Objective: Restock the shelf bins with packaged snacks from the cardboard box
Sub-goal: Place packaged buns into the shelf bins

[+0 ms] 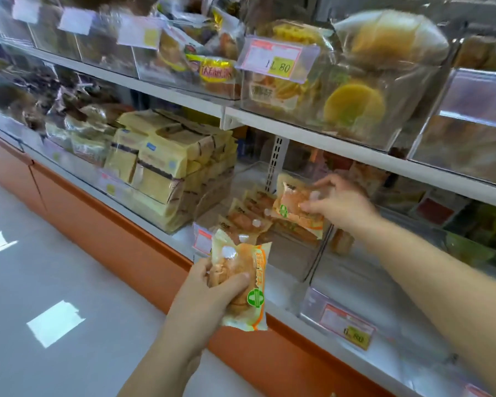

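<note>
My left hand grips an orange-and-white plastic-wrapped bun packet; my right hand pinches a second matching packet over the clear plastic shelf bin.

bright, even indoor light. white glare patches sit on the glossy floor and clear shelf bins. upper shelves smear with motion blur, edges bowed.

Snack packs orange-white, green cross emblem; neighbouring packs pale yellow; shelf base orange.
</note>
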Motion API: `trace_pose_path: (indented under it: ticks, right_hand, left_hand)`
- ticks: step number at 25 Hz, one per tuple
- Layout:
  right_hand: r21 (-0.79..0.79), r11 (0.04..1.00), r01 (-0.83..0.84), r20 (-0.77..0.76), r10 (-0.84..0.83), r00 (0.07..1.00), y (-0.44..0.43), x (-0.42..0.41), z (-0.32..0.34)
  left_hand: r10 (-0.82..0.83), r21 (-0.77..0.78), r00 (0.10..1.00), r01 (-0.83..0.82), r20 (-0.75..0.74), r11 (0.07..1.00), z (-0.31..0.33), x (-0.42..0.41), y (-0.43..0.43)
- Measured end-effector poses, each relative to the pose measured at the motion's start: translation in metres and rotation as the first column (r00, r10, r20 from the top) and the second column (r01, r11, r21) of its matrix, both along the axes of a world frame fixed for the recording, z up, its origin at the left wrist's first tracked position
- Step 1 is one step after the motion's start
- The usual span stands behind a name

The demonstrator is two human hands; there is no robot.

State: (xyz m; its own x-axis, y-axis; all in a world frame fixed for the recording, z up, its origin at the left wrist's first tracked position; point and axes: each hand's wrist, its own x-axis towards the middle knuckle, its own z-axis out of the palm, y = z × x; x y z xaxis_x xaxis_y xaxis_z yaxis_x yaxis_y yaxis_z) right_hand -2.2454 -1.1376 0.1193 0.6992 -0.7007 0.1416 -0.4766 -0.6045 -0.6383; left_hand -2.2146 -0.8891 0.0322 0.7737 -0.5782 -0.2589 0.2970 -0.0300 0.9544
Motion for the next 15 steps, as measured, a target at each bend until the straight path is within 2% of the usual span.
trace_pose_path:
  ticks: [1, 3, 6, 11, 15]
  right_hand:
    - [-0.084, 0.996, -0.009, -0.165, -0.005, 0.986, -0.012, 0.018, -0.001]
    - [-0.171, 0.984, -0.058, -0.433, -0.022, 0.901, -0.035, 0.044, -0.013]
    - [-0.259, 0.953, -0.156, -0.684, -0.067, 0.726, -0.054, 0.073, -0.035]
    - [-0.244, 0.93, -0.276, -0.88, -0.093, 0.467, -0.066, 0.097, -0.05]
    - [-0.27, 0.858, -0.437, -0.947, -0.155, 0.28, -0.056, 0.099, -0.057]
  left_hand:
    - [-0.006, 0.036, 1.0, 0.005, 0.009, 0.999, -0.002, 0.005, 0.0]
    - [-0.054, 0.076, 0.998, 0.052, 0.02, 0.996, -0.005, 0.014, 0.0]
    - [-0.103, 0.086, 0.995, 0.102, 0.011, 0.991, -0.011, 0.026, -0.007]
    - [-0.122, 0.129, 0.992, 0.119, 0.014, 0.984, -0.025, 0.035, -0.018]
    - [-0.141, 0.094, 0.99, 0.14, 0.01, 0.986, -0.026, 0.037, -0.02]
